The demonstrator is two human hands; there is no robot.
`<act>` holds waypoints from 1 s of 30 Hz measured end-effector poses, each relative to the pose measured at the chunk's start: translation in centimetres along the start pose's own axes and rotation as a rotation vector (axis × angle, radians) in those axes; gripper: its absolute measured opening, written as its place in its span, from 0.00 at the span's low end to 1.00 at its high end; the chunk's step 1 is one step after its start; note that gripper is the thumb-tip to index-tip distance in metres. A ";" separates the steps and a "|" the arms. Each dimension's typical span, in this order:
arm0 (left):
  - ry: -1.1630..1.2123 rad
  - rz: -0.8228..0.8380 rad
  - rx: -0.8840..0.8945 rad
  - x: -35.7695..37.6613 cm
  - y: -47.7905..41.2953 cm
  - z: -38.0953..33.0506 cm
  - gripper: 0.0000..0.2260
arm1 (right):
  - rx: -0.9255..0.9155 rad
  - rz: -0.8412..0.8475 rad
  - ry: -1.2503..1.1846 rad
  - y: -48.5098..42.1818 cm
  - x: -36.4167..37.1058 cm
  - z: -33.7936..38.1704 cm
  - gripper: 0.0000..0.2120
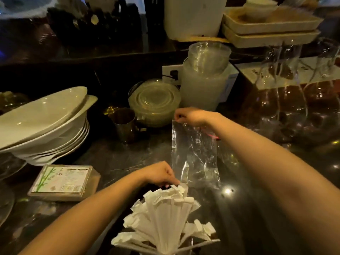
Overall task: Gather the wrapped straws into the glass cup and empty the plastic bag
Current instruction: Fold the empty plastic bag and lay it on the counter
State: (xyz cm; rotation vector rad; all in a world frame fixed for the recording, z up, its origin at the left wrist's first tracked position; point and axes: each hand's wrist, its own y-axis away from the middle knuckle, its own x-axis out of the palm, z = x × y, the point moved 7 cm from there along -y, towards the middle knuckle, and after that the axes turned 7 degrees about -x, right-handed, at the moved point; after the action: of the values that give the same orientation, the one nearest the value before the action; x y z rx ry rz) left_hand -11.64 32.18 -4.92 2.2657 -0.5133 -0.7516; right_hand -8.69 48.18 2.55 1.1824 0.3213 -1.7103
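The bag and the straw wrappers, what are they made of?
The bag looks like thin clear plastic: see-through, crinkled and shiny. The straw wrappers look like matte white paper, flat with folded ends. The light is dim, so that is a best guess.

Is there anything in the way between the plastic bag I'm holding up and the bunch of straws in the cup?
Nothing visible blocks it. The right hand holds the plastic bag hanging by its top edge, its lower end just above the wrapped straws. Only the left hand is there, fingers on the straw tips. The glass cup itself is barely visible.
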 end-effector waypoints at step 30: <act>-0.875 -0.347 0.047 -1.3 -1.9 0.7 0.50 | 0.223 -0.140 0.257 8.3 11.5 -3.2 0.32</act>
State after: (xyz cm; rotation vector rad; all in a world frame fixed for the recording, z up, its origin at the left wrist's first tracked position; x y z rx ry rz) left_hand -12.78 33.88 -6.19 1.9936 -0.5199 -1.9430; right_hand -0.44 39.84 -5.95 1.5824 0.3835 -1.7487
